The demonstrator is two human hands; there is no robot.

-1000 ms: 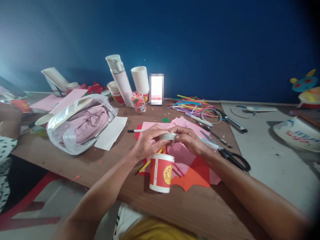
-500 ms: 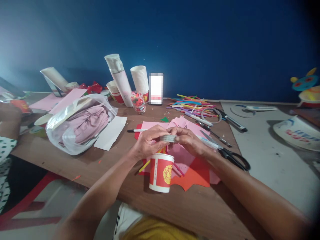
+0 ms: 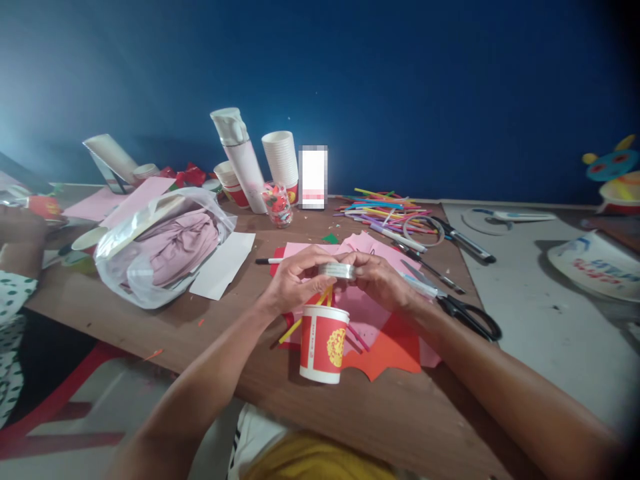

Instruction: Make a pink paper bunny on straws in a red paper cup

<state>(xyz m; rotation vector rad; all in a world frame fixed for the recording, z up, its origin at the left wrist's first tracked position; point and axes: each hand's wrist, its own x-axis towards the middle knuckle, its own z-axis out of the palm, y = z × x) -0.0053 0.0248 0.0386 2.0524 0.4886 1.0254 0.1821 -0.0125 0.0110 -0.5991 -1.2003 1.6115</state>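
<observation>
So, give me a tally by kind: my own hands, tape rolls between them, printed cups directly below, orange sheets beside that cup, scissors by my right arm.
Hands: 2, left hand and right hand
Held: 1 tape roll
Directly below: 1 printed cup
Beside it: 1 orange sheet
By your right arm: 1 pair of scissors
Total: 6

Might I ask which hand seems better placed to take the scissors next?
Probably the right hand: the scissors lie beside its forearm, while the left hand is farther away.
</observation>
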